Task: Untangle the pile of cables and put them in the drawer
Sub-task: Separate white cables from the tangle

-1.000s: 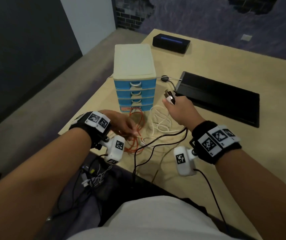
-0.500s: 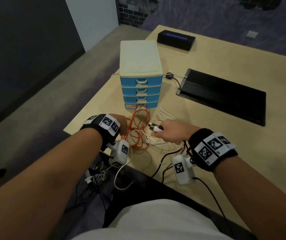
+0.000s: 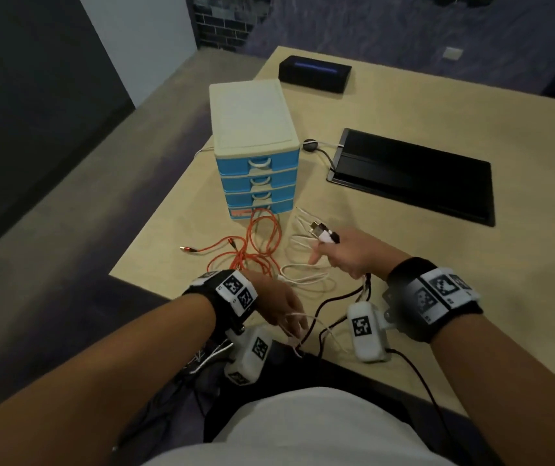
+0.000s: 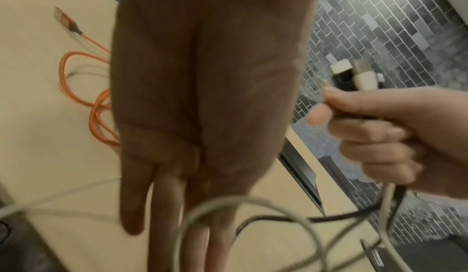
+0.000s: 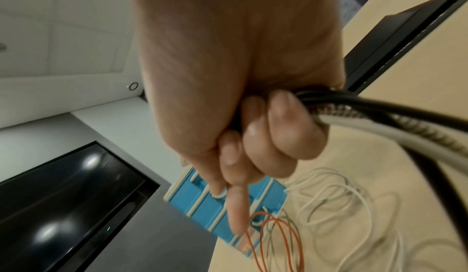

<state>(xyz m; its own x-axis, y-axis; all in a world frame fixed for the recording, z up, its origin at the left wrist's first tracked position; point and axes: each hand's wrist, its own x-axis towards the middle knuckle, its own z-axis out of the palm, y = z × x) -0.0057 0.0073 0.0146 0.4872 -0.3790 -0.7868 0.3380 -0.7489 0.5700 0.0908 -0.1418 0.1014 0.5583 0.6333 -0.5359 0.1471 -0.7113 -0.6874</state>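
The right hand (image 3: 353, 255) is clenched around a bundle of cable ends (image 3: 323, 233), a white plug and dark plugs sticking out past the thumb side, with black, white and braided leads trailing out from under the curled fingers (image 5: 278, 128) toward the near table edge; its forefinger points out straighter than the others. The left hand (image 3: 279, 306) hovers at the near edge of the pale wooden table (image 3: 471, 264), its fingers (image 4: 162, 206) extended and close together, closed on nothing, with a thin white cable loop (image 4: 243, 202) lying across or just in front of the fingertips; whether it touches them I cannot tell. A tangle of orange braided cable (image 3: 255, 250) lies on the table in front of the small cream-topped cabinet with four blue drawers (image 3: 257, 169), one loop reaching up against the bottom drawer and one metal-tipped end stretched out to the left. Loose coils of thin white cable (image 3: 303, 260) lie between the orange tangle and the right hand. All four drawers look shut. Behind the right hand lies a flat black rectangular slab (image 3: 414, 173), and farther back a black box with a blue strip (image 3: 314, 74).
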